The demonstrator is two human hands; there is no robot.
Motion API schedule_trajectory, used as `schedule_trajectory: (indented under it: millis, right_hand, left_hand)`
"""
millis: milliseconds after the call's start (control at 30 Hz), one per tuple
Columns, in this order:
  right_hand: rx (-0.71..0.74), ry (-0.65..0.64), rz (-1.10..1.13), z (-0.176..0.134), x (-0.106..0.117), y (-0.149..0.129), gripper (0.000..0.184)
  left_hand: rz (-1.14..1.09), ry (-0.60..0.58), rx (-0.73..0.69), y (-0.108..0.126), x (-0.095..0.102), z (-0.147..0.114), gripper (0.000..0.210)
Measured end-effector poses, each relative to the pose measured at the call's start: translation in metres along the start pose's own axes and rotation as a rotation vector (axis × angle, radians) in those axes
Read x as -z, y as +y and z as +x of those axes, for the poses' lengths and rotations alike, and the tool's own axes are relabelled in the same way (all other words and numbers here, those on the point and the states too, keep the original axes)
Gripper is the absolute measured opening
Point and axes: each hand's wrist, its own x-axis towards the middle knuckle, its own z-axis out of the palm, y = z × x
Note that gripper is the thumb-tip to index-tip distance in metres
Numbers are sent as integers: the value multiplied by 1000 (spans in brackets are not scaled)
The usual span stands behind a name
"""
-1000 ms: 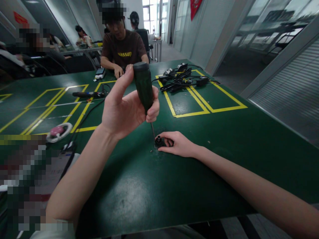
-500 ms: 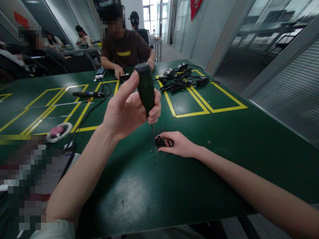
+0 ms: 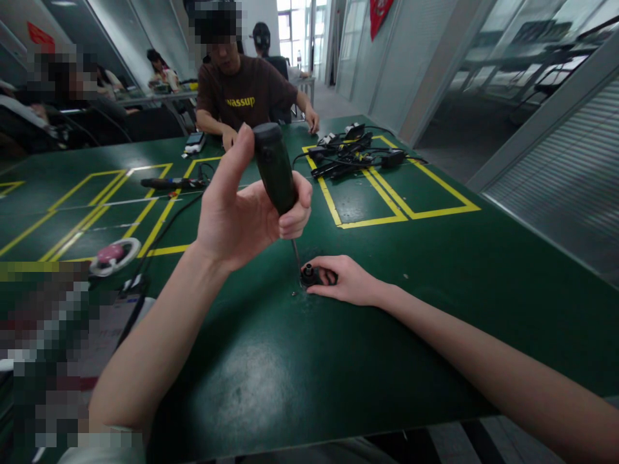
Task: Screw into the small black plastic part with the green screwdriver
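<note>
My left hand (image 3: 246,212) is closed round the dark handle of a screwdriver (image 3: 275,169), its thumb up along the side near the butt. The thin shaft runs down, slightly tilted, and its tip meets the near-left edge of a small black part (image 3: 309,276) with a round raised post. Thumb and fingers of my right hand (image 3: 351,280) grip this black part from the right and hold it on the green table. What exactly the tip sits in is too small to tell. A tiny metal piece, perhaps a screw (image 3: 294,294), lies just left of the part.
Black cables and adapters (image 3: 353,151) lie heaped at the far right. A black corded tool (image 3: 169,183) rests at the left, near a pink-and-white round object (image 3: 112,255). Yellow tape (image 3: 372,222) marks rectangles on the green table (image 3: 387,374). A co-worker (image 3: 246,90) sits opposite.
The screwdriver's handle has tipped a little to the left along with my left hand. My right hand and the black part stay put. The co-worker's hand has moved toward the cables.
</note>
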Motion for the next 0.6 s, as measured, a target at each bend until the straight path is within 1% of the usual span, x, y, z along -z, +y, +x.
schedule_trajectory:
  millis: [133, 333, 600]
  right_hand:
    - [1, -2, -5, 0, 0, 0, 36]
    - [4, 2, -5, -1, 0, 2, 36]
    - [8, 4, -12, 0, 0, 1, 36]
  left_hand:
    - [-30, 14, 30, 2, -2, 0, 81]
    - [-22, 72, 30, 2, -4, 0, 80]
    - [-21, 45, -17, -1, -1, 0, 63]
